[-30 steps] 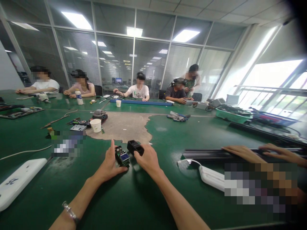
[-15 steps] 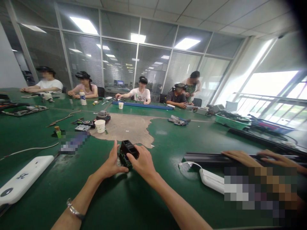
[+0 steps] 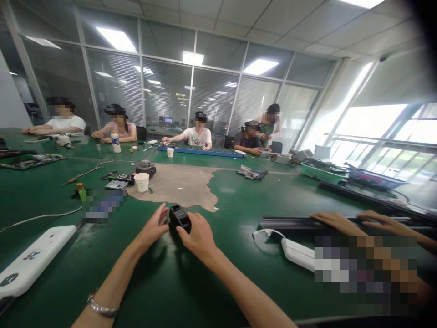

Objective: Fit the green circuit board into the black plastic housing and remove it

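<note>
Casing [image 3: 179, 216] now hides the green circuit board.

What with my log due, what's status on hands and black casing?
Right hand gripping black casing. Left hand open beside it, contact unclear. White cup beyond, out of the way.

There are one small black box [image 3: 179, 216], two white paper cups [image 3: 141, 183] [image 3: 170, 153], one blue-and-white bottle [image 3: 116, 142], one long blue bar [image 3: 201, 152], and five people [image 3: 199, 135] past the green tabletop's [image 3: 235, 269] far edge.

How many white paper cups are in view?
2. The near paper cup stands on the left part of the tan patch; the far paper cup stands before the blue bar. Others may be hidden.
</note>
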`<move>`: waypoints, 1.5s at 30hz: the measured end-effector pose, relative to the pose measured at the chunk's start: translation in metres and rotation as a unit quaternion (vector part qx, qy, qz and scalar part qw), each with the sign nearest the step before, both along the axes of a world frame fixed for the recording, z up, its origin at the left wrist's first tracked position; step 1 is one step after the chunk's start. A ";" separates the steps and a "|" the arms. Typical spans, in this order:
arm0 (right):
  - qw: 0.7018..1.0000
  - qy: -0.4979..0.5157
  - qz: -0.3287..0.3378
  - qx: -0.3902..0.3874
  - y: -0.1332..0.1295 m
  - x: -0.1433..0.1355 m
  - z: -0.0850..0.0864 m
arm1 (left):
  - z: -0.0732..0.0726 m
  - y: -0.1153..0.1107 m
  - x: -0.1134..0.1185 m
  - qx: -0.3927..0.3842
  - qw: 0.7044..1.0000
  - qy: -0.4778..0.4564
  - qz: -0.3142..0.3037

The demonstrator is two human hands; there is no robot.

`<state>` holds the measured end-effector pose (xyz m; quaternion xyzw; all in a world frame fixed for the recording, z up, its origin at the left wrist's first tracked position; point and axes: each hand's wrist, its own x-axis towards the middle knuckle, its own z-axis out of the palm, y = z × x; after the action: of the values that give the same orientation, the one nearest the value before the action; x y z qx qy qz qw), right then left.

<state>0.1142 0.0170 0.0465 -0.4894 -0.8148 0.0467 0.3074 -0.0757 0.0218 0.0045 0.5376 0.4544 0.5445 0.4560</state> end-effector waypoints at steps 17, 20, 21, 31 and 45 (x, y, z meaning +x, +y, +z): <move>0.998 0.001 -0.042 -0.037 -0.003 -0.004 -0.015 | 0.009 0.001 0.000 -0.013 0.998 0.052 -0.016; 0.997 0.026 -0.050 -0.045 -0.003 -0.004 -0.016 | 0.003 0.005 -0.001 -0.011 0.999 0.035 -0.028; 0.997 0.038 -0.055 -0.043 -0.004 -0.004 -0.015 | 0.000 0.007 -0.001 -0.014 0.999 0.027 -0.024; 0.987 0.142 -0.059 0.035 0.004 0.025 0.013 | -0.006 0.005 0.002 -0.004 0.995 0.096 0.005; 0.993 0.019 -0.118 -0.019 0.005 0.048 -0.027 | -0.006 0.007 0.003 0.019 0.986 0.160 0.033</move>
<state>0.1618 0.0220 0.0192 -0.5869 -0.7441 0.0346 0.3172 -0.0728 0.0284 -0.0018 0.6113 0.5282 0.4750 0.3488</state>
